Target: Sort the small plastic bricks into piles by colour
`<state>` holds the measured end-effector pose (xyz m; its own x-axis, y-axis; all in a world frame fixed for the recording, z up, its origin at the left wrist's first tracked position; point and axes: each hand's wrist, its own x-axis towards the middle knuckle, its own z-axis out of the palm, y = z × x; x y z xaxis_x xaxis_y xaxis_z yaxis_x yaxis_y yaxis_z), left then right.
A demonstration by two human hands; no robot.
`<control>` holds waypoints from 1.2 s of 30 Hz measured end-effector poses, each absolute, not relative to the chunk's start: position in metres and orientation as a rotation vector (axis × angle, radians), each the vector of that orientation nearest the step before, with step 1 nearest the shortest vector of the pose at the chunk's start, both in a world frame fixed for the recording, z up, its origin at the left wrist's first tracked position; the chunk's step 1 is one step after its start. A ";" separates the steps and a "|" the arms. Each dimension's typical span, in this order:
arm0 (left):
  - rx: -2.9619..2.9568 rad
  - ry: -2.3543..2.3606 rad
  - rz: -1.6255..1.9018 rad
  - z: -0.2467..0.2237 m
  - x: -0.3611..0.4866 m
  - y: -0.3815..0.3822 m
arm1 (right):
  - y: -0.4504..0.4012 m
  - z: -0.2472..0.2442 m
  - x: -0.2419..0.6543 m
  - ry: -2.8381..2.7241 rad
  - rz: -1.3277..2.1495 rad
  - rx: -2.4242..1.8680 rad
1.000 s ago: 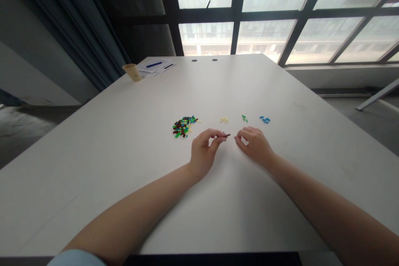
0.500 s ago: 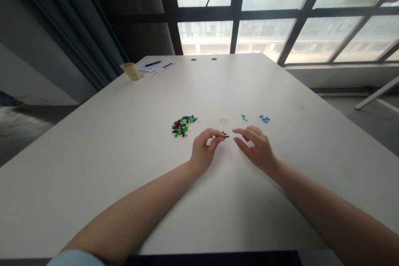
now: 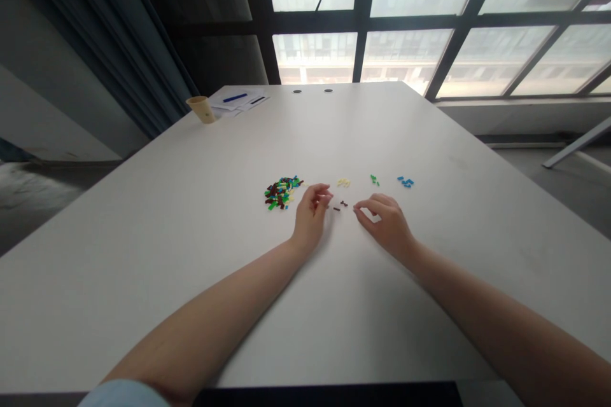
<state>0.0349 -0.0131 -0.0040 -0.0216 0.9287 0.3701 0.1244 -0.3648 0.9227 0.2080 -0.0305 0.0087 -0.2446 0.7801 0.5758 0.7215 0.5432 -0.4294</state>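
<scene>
A white table (image 3: 157,248) fills the scene, with sheets of paper (image 3: 237,100) and a paper cup (image 3: 202,109) at its far left corner. Small plastic bricks are laid out across its middle: a mixed pile (image 3: 281,193) at left, then a pale yellow group (image 3: 343,182), a green group (image 3: 375,180) and a blue group (image 3: 405,182) further right. The left hand (image 3: 310,219) is narrowly closed just beside the pile, with its fingers (image 3: 321,193) bunched; whether anything is held cannot be told. The right hand (image 3: 386,222) is held partly open, with nothing seen in it. A few dark brown bricks (image 3: 344,204) are lying on the table between the hands, touching neither.
</scene>
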 end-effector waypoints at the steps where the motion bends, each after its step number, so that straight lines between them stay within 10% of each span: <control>1: 1.530 1.186 1.478 -0.006 0.034 -0.010 | -0.028 0.005 0.208 -2.021 0.119 -1.260; 17: 2.473 1.806 0.534 0.004 0.018 -0.008 | -0.024 -0.004 0.208 -2.166 0.208 -1.396; 36: 1.910 1.090 1.360 0.028 0.040 -0.044 | -0.026 0.000 0.212 -2.181 0.182 -1.360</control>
<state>0.0397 -0.0437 0.0282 0.1593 0.8536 0.4960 0.2983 -0.5205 0.8001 0.2120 -0.0259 0.0004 -0.3308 0.8619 0.3844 0.7860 0.4770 -0.3932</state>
